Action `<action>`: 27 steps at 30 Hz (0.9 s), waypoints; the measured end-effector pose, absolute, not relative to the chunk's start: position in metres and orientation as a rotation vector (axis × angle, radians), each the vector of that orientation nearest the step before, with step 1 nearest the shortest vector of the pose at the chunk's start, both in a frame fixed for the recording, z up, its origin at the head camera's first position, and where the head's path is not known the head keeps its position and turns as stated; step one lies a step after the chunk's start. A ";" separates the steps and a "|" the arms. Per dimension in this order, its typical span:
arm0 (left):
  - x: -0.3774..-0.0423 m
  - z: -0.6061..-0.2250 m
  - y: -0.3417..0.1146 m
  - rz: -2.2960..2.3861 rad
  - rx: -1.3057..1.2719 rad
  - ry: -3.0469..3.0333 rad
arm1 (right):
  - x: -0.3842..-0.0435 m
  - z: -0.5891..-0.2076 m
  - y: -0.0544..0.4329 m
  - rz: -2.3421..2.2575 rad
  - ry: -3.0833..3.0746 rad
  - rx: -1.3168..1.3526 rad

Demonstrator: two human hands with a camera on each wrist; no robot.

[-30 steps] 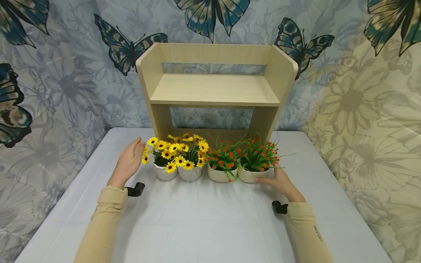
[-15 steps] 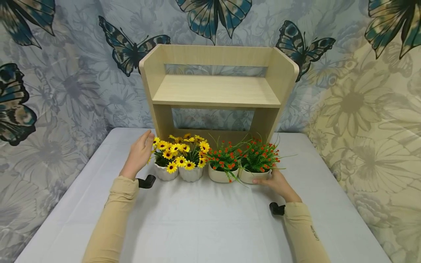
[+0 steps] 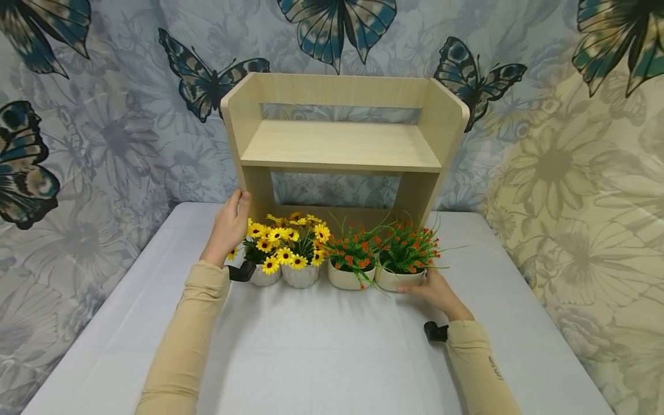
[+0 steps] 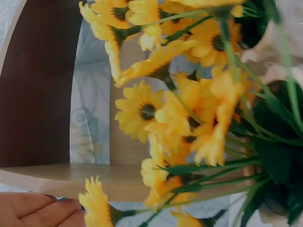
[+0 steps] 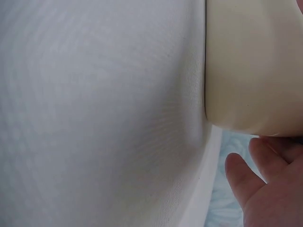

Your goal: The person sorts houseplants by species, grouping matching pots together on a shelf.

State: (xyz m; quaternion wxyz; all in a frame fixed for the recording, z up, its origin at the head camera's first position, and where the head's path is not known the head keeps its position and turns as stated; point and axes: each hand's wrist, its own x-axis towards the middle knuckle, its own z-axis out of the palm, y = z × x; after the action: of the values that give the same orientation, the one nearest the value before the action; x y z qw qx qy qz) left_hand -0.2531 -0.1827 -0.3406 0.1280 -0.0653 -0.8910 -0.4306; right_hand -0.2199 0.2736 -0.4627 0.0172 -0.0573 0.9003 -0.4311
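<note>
Pots [image 3: 301,278] — two hold yellow flowers [image 3: 283,255], two red blooms [image 3: 355,251].

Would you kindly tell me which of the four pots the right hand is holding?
The rightmost pot, with red flowers: it alone is in the grip of the right hand, whose fingers lie at its right side.

Four potted plants [image 3: 351,253] stand before the shelf [image 3: 340,144].

TEXT: 1 short row of dark lettering [image 3: 495,368] on the right sleeve [image 3: 478,354], set lengthwise, too small to read | LABELS, BRANDS, NUMBERS, SIGNS: none legible in head or wrist views
</note>
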 end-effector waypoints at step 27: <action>-0.265 -0.320 -0.177 -1.391 -0.122 -2.489 | -0.222 -0.462 0.271 -1.353 2.786 -0.164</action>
State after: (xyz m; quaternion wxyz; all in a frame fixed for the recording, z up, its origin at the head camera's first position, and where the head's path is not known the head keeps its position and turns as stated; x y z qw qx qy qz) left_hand -0.2646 -0.1770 -0.3204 0.1433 -0.0424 -0.8632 -0.4823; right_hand -0.2217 0.2706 -0.4623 0.0199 -0.0530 0.8981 -0.4361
